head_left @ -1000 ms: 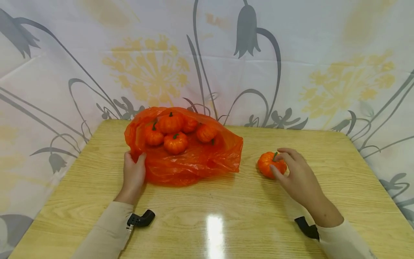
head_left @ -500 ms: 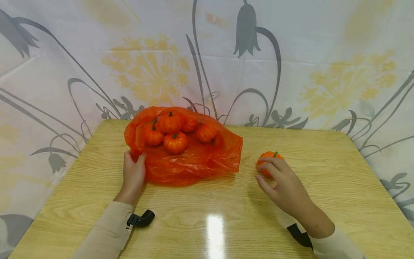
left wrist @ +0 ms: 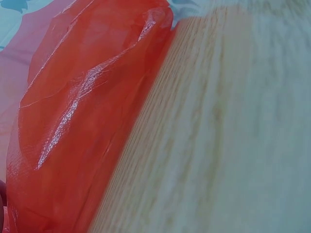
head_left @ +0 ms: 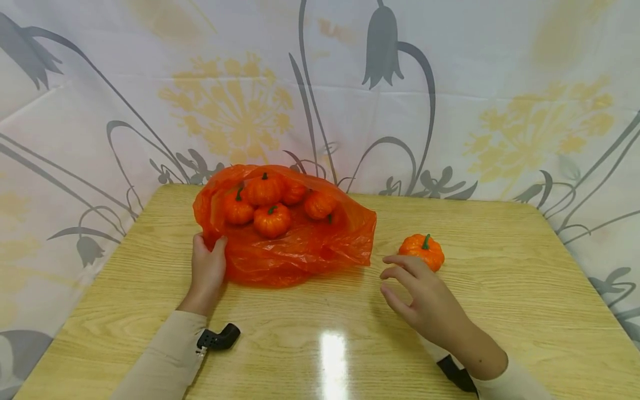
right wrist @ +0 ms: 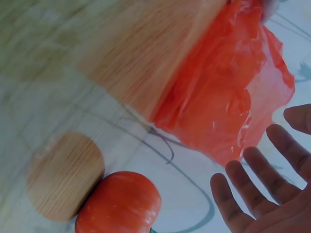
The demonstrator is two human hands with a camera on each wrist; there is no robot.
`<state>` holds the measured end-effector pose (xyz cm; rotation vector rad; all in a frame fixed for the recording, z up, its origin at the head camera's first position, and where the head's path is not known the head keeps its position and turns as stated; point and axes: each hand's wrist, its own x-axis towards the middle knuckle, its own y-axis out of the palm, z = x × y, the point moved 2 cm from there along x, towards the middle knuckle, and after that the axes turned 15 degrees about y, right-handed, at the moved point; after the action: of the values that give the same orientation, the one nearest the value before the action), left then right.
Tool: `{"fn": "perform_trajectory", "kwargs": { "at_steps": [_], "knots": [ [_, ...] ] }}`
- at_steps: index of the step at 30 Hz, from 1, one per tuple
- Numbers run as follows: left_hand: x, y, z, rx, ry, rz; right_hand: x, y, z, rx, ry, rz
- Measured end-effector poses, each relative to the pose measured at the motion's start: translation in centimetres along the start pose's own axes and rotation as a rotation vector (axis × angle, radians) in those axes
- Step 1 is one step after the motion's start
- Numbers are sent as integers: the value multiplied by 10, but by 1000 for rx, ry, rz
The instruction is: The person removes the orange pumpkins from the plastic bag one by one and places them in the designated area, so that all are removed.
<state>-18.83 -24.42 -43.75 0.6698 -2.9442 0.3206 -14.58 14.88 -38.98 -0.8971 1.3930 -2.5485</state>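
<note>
A translucent orange plastic bag (head_left: 305,258) lies on its side at the left of the table, several small pumpkins (head_left: 272,221) showing in it. My left hand (head_left: 207,272) grips the bag's near left edge between thumb and fingers. In the left wrist view the bag (left wrist: 92,116) fills the left half, and the grip itself is mostly out of frame. One more pumpkin (head_left: 421,249), orange with a green stem, sits on the tabletop right of the bag. Just in front of it hovers my right hand (head_left: 427,305), fingers spread and holding nothing; the right wrist view shows the fingers (right wrist: 257,194) apart from the pumpkin.
The wooden table (head_left: 300,344) ends at the back against a flower-printed cloth (head_left: 450,111). A black camera mount (head_left: 219,337) sits at the left wrist, another (head_left: 456,373) at the right wrist.
My right hand has moved left and nearer to me, away from the single pumpkin, which now shows more fully. The left hand and the bag have stayed where they were.
</note>
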Motion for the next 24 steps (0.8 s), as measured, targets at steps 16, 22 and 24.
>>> {"fn": "perform_trajectory", "kwargs": {
  "at_steps": [16,22,24],
  "knots": [
    [0,5,1,-93,-5,-16,28,28,45,32,-79,115],
    [-2,3,1,-85,-2,-30,64,44,68,13,-74,193],
    [-2,2,1,-87,-3,-30,75,50,72,15,-64,203]
  ]
}}
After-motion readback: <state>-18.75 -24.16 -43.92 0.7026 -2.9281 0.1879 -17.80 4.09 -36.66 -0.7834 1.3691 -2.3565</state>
